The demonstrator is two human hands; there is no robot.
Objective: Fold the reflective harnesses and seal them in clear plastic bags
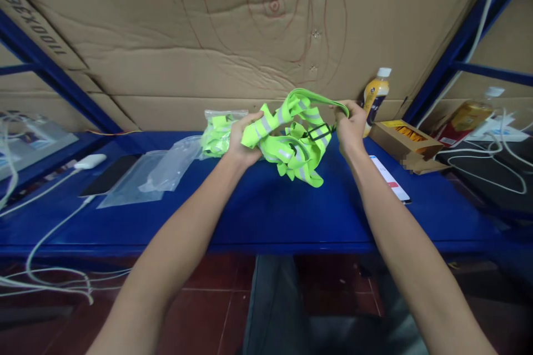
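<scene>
Straps [297, 132]: neon green with pale grey bands, bunched in loose loops between the two hands, above the middle of the surface [291, 216]; whether the lowest loops touch it, cannot tell.
Left hand [244, 141]: closed round a gathered fold at the bundle's left end.
Right hand [351, 125]: fingers pinched on one band at the far right, which arches back over the bundle.
Clip [320, 134]: black, thin, among the loops near the right hand; exact form unclear.
Handling: likely light, soft and limp, hard to break but quick to tangle; probably little slip.
Best hold: flat band near an end, or beside the clip; a fistful of loops would likely tighten any snarl.
Left of bundle: bag [219, 136] with similar green material, just beside the left hand; clear sleeves [170, 169] lying flat.
Right of bundle: phone [389, 178], bottle [376, 94], box [408, 141].
</scene>
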